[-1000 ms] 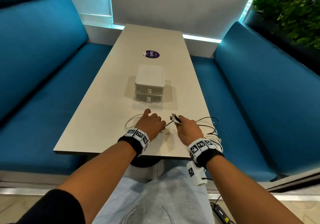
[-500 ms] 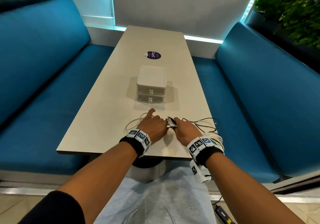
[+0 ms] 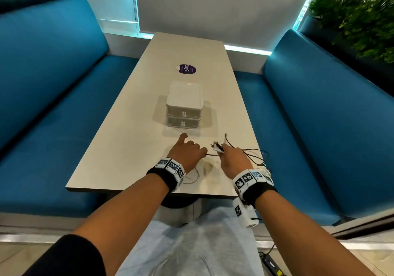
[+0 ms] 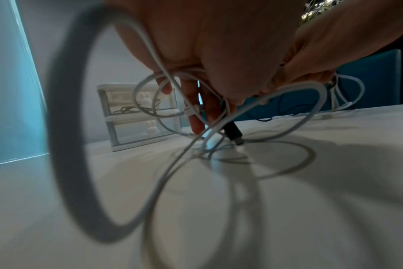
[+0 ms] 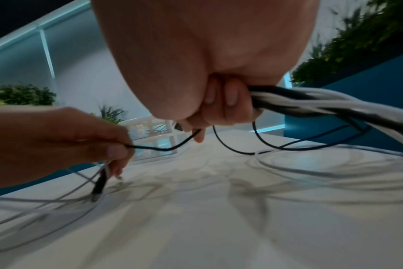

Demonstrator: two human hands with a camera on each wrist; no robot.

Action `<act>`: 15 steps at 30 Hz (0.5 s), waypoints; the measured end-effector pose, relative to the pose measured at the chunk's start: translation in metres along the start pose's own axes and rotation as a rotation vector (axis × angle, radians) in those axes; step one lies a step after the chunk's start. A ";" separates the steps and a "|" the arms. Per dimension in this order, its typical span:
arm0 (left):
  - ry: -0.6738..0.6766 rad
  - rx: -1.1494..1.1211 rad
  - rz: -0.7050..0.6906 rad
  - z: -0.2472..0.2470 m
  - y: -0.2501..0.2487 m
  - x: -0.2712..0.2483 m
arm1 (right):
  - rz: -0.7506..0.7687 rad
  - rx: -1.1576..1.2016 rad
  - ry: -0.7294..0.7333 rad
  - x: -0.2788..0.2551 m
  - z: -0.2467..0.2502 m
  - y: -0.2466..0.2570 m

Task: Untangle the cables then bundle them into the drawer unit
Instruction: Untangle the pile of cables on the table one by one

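We sit at the near end of a long pale table (image 3: 132, 126) set between two blue benches (image 3: 53, 83), looking down at our own two hands. Our left hand (image 3: 187, 155) hovers low over the table with its fingers curled, pinching a thin black cable (image 5: 163, 148) between thumb and forefinger; loops of white cable (image 4: 288, 109) also run through its fingers. A black plug (image 4: 233, 132) hangs below this hand, its tip just touching the table. Our right hand (image 3: 233, 160) sits just beside the left, fingers closed tight round a bunch of black and white cables (image 5: 315, 102). The bunch trails off to the right, towards the table's right edge, where more loops lie loose on the surface. The black cable stretches across the small gap between the two hands. A few cable ends (image 3: 217, 146) stick up from the top of the right fist.

Just beyond the hands, in the middle of the table, stands the drawer unit (image 3: 184, 105), small and white with two clear drawers stacked one above the other, both closed. Each drawer has a rabbit-shaped knob. Some dark cable already lies in the top drawer (image 4: 136, 103). Further back a round purple sticker (image 3: 186, 69) is on the table. Green plants (image 3: 358, 17) stand behind the right bench.
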State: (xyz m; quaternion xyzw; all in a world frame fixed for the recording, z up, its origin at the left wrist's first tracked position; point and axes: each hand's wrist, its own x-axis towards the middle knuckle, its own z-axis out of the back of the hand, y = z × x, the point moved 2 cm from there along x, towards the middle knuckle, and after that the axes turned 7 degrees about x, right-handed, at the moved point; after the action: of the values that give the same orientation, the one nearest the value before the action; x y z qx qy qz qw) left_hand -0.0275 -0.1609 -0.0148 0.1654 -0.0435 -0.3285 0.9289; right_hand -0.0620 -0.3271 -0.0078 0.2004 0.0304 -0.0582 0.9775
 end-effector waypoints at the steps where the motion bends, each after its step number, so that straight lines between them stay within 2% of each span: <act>1: -0.001 0.005 0.005 0.003 -0.003 0.001 | 0.024 0.035 0.022 -0.002 -0.006 0.005; 5: -0.025 -0.041 0.041 0.002 -0.007 0.002 | 0.038 0.146 0.056 -0.001 -0.014 0.013; 11: -0.083 -0.127 0.092 -0.009 0.010 -0.003 | 0.041 0.047 0.061 0.008 -0.002 0.006; 13: -0.049 -0.146 0.110 -0.010 0.014 -0.004 | 0.002 0.041 0.055 0.010 0.000 0.000; 15: 0.017 -0.140 0.120 -0.013 0.021 -0.008 | -0.099 0.085 0.029 0.011 0.007 -0.013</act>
State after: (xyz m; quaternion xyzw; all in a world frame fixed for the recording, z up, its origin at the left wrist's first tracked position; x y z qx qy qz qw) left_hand -0.0184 -0.1370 -0.0195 0.1001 -0.0223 -0.2729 0.9566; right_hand -0.0526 -0.3432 -0.0073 0.2408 0.0519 -0.1046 0.9635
